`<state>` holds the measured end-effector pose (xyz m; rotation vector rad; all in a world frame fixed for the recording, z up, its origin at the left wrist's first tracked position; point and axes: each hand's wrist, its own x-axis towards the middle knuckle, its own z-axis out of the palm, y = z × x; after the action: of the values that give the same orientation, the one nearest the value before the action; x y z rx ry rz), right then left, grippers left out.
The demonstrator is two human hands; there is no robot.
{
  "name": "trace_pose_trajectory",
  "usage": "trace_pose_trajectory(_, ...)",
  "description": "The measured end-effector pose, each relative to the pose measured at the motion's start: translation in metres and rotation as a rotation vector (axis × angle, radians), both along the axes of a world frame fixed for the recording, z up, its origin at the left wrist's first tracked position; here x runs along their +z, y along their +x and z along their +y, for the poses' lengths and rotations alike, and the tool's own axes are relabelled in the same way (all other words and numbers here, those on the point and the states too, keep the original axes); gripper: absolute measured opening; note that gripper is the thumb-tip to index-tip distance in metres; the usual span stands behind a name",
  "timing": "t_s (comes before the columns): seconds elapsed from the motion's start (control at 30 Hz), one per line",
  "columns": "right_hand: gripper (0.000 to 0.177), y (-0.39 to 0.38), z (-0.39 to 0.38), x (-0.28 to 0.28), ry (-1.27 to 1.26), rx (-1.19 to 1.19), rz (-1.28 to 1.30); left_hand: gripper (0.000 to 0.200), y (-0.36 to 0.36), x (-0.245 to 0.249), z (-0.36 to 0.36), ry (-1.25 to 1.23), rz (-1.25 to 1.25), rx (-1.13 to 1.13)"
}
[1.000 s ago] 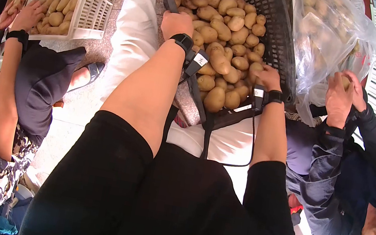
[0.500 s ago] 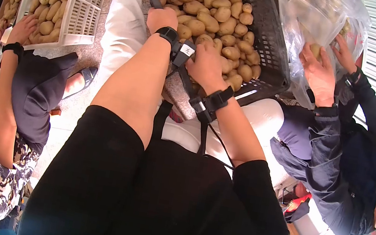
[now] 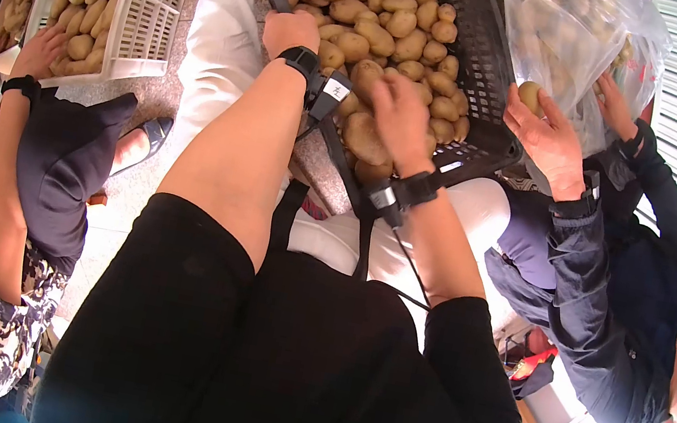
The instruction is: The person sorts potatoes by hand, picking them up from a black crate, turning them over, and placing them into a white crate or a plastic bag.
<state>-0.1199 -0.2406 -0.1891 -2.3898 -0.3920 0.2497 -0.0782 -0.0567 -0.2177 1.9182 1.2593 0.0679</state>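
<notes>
A black plastic crate (image 3: 492, 85) holds many potatoes (image 3: 375, 37) at the top centre. My left hand (image 3: 293, 33) is closed over the crate's left rim, its fingertips partly hidden. Over the near part of the pile is my right hand (image 3: 401, 114), blurred by motion, so its grip cannot be made out. Large potatoes lie just left of it and below it, in the crate's near corner. Both my wrists wear black straps with small devices.
At right, a co-worker's hand (image 3: 549, 145) holds a potato (image 3: 530, 97) beside a clear plastic bag (image 3: 558, 46) of potatoes. At left, another person's hand (image 3: 40, 53) touches a white crate (image 3: 153, 7) of potatoes. A cable hangs from my right wrist.
My right hand has moved slightly right, uncovering large potatoes near the crate's corner. My left hand has stayed at the rim. The right co-worker's hand has moved left with its potato.
</notes>
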Motion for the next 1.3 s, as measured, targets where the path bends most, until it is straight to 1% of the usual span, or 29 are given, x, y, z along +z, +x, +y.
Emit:
trace_pose_trajectory(0.03, 0.029, 0.011, -0.009, 0.003, 0.027, -0.186, 0.118, 0.036, 0.0, 0.0, 0.0, 0.003, 0.002, 0.002)
trace_pose_trajectory(0.1, 0.036, 0.035, -0.045, -0.026, -0.192, -0.138, -0.049, 0.037, 0.001, 0.002, 0.0, -0.022, 0.04, 0.025)
trace_pose_trajectory(0.13, 0.036, 0.039, -0.053, -0.022, -0.187, -0.137, -0.05, 0.037, 0.002, 0.002, -0.001, -0.017, 0.038, 0.025)
trace_pose_trajectory(0.2, 0.054, 0.046, -0.065, -0.017, -0.681, -0.1, 0.042, 0.038, 0.001, 0.003, -0.002, -0.023, 0.026, 0.065)
trace_pose_trajectory(0.23, 0.054, 0.051, -0.074, -0.023, -0.676, -0.096, 0.043, 0.038, 0.001, 0.004, -0.003, -0.018, 0.027, 0.068)
trace_pose_trajectory(0.3, 0.069, 0.062, -0.091, -0.049, -0.69, 0.016, 0.24, 0.037, 0.001, 0.006, -0.004, -0.023, -0.006, 0.089)
trace_pose_trajectory(0.33, 0.074, 0.066, -0.093, -0.053, -0.697, 0.048, 0.185, 0.037, 0.001, 0.005, -0.003, -0.016, -0.003, 0.095)
trace_pose_trajectory(0.37, 0.074, 0.069, -0.094, -0.059, -0.691, 0.055, 0.185, 0.039, 0.001, 0.005, -0.004, 0.0, -0.019, 0.103)
trace_pose_trajectory(0.47, 0.079, 0.073, -0.084, -0.044, -0.771, -0.014, 0.288, 0.042, 0.0, 0.007, -0.007, 0.037, -0.033, 0.117)
trace_pose_trajectory(0.5, 0.079, 0.074, -0.08, -0.043, -0.765, -0.011, 0.289, 0.043, 0.0, 0.008, -0.007, 0.054, -0.04, 0.12)
trace_pose_trajectory(0.57, 0.079, 0.075, -0.075, -0.041, -0.836, -0.048, 0.359, 0.043, 0.0, 0.011, -0.006, 0.058, -0.029, 0.108)
trace_pose_trajectory(0.63, 0.078, 0.072, -0.082, -0.051, -0.833, -0.053, 0.336, 0.043, 0.0, 0.012, -0.006, 0.055, -0.017, 0.093)
trace_pose_trajectory(0.67, 0.076, 0.07, -0.089, -0.059, -0.758, -0.023, 0.276, 0.044, 0.0, 0.012, -0.005, 0.025, -0.013, 0.082)
trace_pose_trajectory(0.7, 0.074, 0.068, -0.089, -0.054, -0.684, 0.006, 0.215, 0.044, 0.0, 0.013, -0.005, -0.006, -0.009, 0.069)
trace_pose_trajectory(0.73, 0.074, 0.068, -0.087, -0.05, -0.685, 0.005, 0.213, 0.044, 0.0, 0.012, -0.006, -0.008, -0.011, 0.069)
trace_pose_trajectory(0.8, 0.072, 0.072, -0.079, -0.038, -0.808, -0.052, 0.334, 0.043, 0.0, 0.012, -0.005, 0.017, -0.006, 0.085)
trace_pose_trajectory(0.97, 0.07, 0.071, -0.086, -0.037, -0.771, -0.119, 0.38, 0.044, -0.001, 0.008, -0.006, 0.018, -0.015, 0.09)
trace_pose_trajectory(1.03, 0.066, 0.073, -0.089, -0.035, -0.577, -0.158, 0.429, 0.045, -0.001, 0.008, -0.006, 0.024, -0.031, 0.086)
trace_pose_trajectory(1.07, 0.066, 0.075, -0.089, -0.035, -0.577, -0.161, 0.425, 0.044, -0.001, 0.007, -0.006, 0.021, -0.038, 0.089)
trace_pose_trajectory(1.13, 0.062, 0.078, -0.085, -0.028, -0.369, -0.152, 0.412, 0.044, -0.003, 0.011, -0.006, 0.015, -0.043, 0.091)
trace_pose_trajectory(1.17, 0.062, 0.081, -0.082, -0.027, -0.372, -0.153, 0.41, 0.043, -0.003, 0.013, -0.007, 0.002, -0.043, 0.099)
trace_pose_trajectory(1.23, 0.061, 0.086, -0.067, -0.023, -0.14, -0.056, 0.236, 0.042, -0.002, 0.011, -0.007, -0.014, -0.044, 0.107)
trace_pose_trajectory(1.3, 0.061, 0.093, -0.043, -0.007, -0.185, -0.017, 0.184, 0.031, -0.001, 0.003, -0.004, 0.006, 0.001, 0.059)
